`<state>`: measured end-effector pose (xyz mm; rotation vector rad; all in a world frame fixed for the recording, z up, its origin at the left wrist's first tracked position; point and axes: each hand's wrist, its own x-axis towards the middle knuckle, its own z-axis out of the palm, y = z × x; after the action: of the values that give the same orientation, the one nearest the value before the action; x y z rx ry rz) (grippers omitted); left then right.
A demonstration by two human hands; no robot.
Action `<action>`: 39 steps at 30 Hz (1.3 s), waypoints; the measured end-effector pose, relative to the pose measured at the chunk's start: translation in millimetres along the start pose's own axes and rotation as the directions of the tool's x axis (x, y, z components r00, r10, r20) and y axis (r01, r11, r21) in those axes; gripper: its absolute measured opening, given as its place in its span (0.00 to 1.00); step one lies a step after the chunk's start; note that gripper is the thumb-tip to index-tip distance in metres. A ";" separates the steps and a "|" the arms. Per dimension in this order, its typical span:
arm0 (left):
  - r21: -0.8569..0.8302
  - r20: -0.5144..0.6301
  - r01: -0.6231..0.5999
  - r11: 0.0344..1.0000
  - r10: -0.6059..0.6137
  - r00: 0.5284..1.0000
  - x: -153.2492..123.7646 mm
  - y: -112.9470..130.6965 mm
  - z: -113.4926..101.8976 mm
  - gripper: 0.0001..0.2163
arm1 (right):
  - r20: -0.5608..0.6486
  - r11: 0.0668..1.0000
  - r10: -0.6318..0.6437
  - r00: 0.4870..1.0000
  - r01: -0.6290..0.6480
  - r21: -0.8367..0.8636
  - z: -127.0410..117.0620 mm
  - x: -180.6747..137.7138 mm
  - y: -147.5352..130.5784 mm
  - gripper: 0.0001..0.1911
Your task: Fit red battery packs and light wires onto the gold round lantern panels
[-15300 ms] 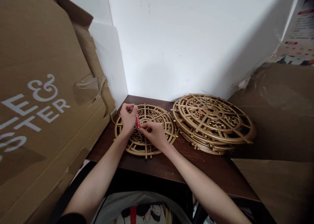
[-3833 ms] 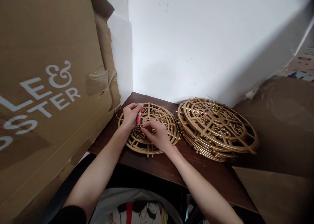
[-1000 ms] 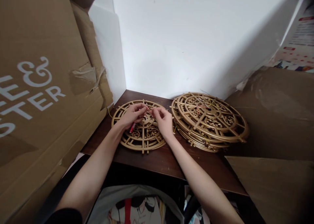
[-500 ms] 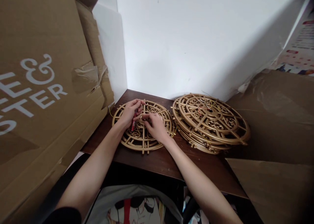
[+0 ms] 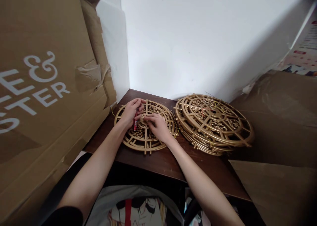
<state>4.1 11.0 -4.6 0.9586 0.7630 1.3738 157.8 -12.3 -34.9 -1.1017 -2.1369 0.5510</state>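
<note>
On a dark table in a white corner, your left hand grips a red tool while your right hand pinches the middle of a thin, likely brittle gold disc, safest held by its rim.

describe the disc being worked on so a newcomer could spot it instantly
On the dark wooden table in the white wall corner, by the big cardboard box, a single gold openwork disc lies flat. Unlike the stack of gold discs beside it, both hands rest on it.
</note>
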 end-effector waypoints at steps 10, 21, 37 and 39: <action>-0.001 -0.010 0.008 1.000 -0.008 1.000 0.4 -0.3 -0.6 0.05 | 0.014 0.998 0.033 0.999 -0.033 -0.051 -4.1 -3.2 -9.3 0.24; -0.001 -0.035 0.017 1.000 -0.017 0.999 -0.5 1.2 -0.3 0.05 | -0.018 0.992 0.128 0.992 -0.128 -0.007 -6.2 -0.2 -10.6 0.08; -0.009 -0.181 -0.023 1.000 0.021 0.983 2.2 0.8 -3.4 0.04 | -0.320 0.921 0.098 0.942 0.036 0.388 -10.9 2.4 -4.1 0.07; -0.002 -0.194 -0.028 1.000 0.027 0.981 2.4 0.9 -3.5 0.04 | -0.359 0.898 0.107 0.927 0.065 0.436 -15.5 1.9 -6.6 0.08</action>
<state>0.7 13.7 -5.1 0.8412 0.8949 1.5077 164.5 -13.3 -19.4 -0.8864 -1.5651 0.7275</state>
